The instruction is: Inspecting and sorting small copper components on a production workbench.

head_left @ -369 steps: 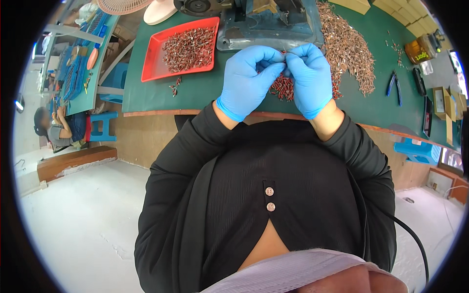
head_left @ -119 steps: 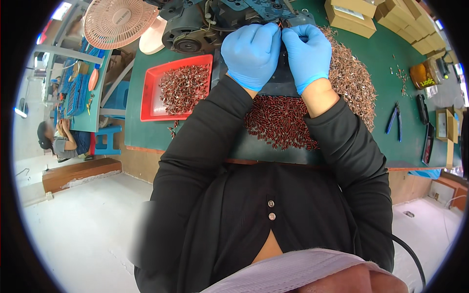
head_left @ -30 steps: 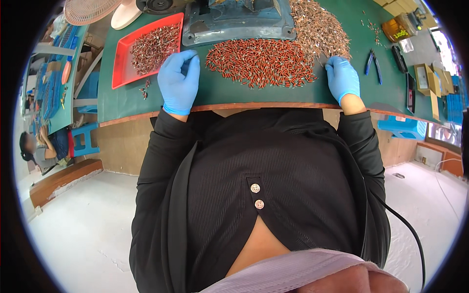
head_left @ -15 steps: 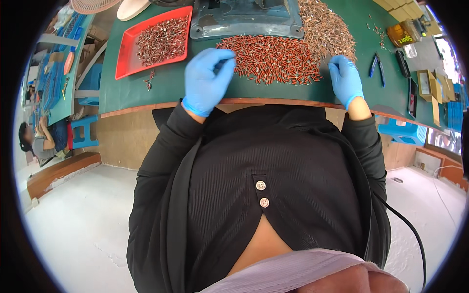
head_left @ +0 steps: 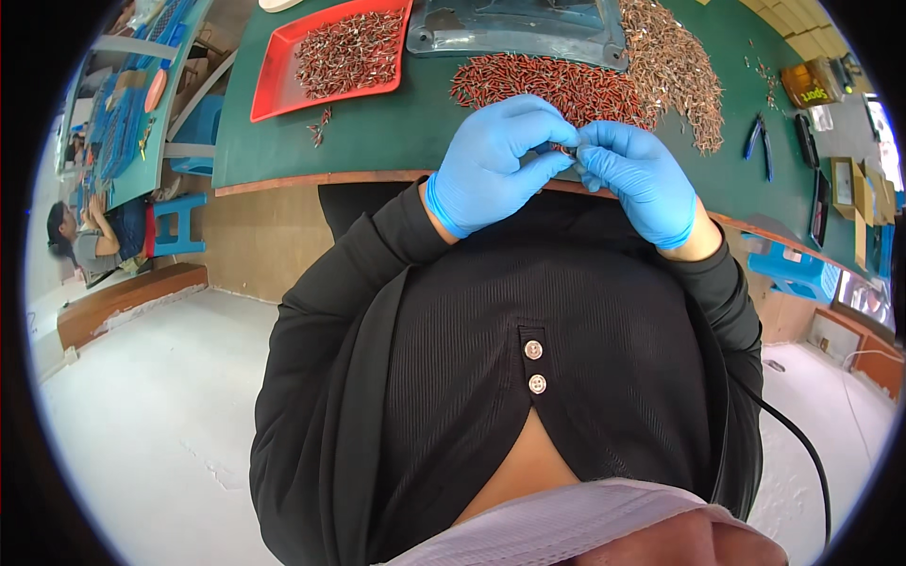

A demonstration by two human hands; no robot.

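Both my hands wear blue gloves and meet at the near edge of the green table (head_left: 377,141). My left hand (head_left: 495,160) and my right hand (head_left: 637,174) pinch a small dark part (head_left: 563,149) between their fingertips; it is too small to tell more. Just beyond them lies a pile of small red parts (head_left: 543,80). A heap of brownish metal parts (head_left: 675,66) spreads to the right of it.
A red tray (head_left: 283,80) with small metal parts sits at the table's left. A grey machine base (head_left: 514,28) stands behind the red pile. Blue-handled pliers (head_left: 758,137) lie at the right. Another person (head_left: 90,241) sits at a far bench on the left.
My hands were apart on the table, left near the tray side, right at the far right. They have come together at the table's edge, fingertips pinched on a small part.
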